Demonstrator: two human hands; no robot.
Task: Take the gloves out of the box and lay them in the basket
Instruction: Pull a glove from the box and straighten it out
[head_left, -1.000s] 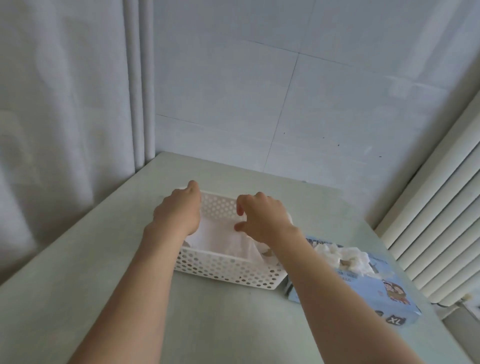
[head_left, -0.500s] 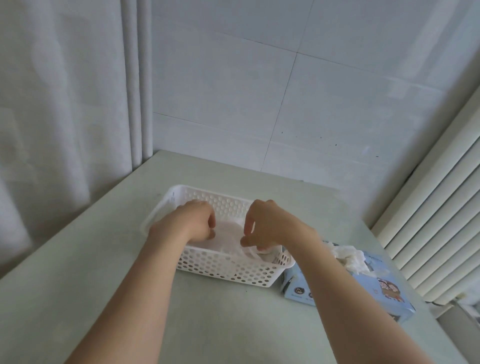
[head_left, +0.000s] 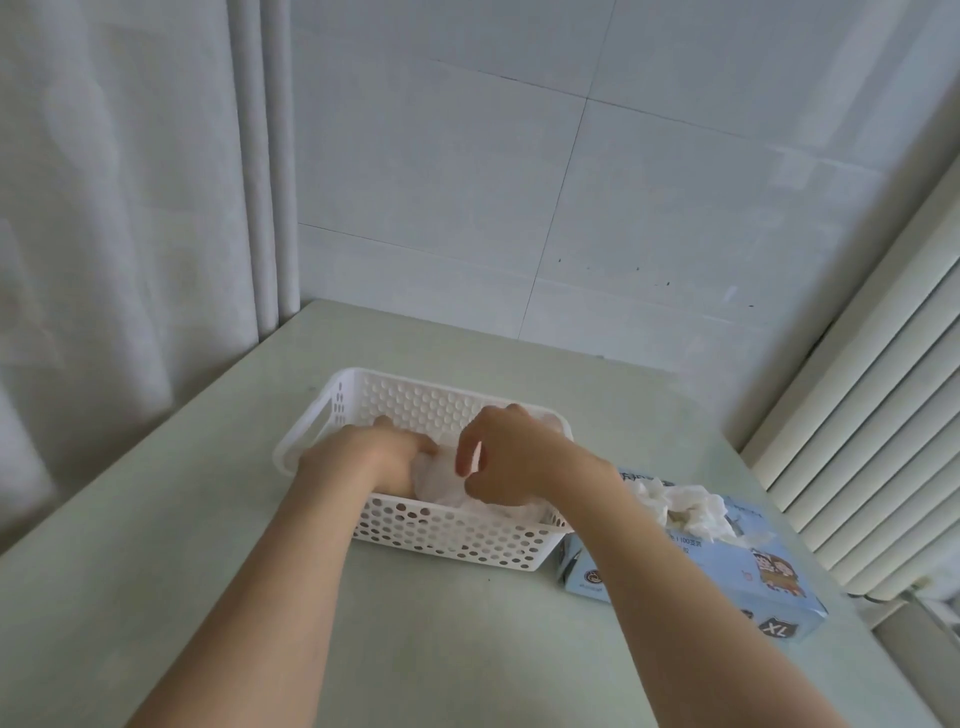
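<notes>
A white perforated basket (head_left: 321, 422) stands in the middle of the table. A thin white glove (head_left: 441, 480) lies crumpled inside it. My left hand (head_left: 363, 462) is low inside the basket and holds the glove's left side, thumb stretched over it. My right hand (head_left: 511, 460) hovers over the basket's right half with curled fingers, pinching the glove's right side between thumb and forefinger. The light blue glove box (head_left: 737, 577) lies right of the basket, and more white gloves (head_left: 685, 506) bulge from its top opening.
The pale green table (head_left: 156, 545) ends at a tiled wall behind. A white curtain (head_left: 104, 208) hangs along the left edge. A ribbed radiator (head_left: 872, 441) stands at the right, close to the box.
Both hands have come down from above the basket's far rim into the basket, bringing the glove with them. The view has tilted slightly.
</notes>
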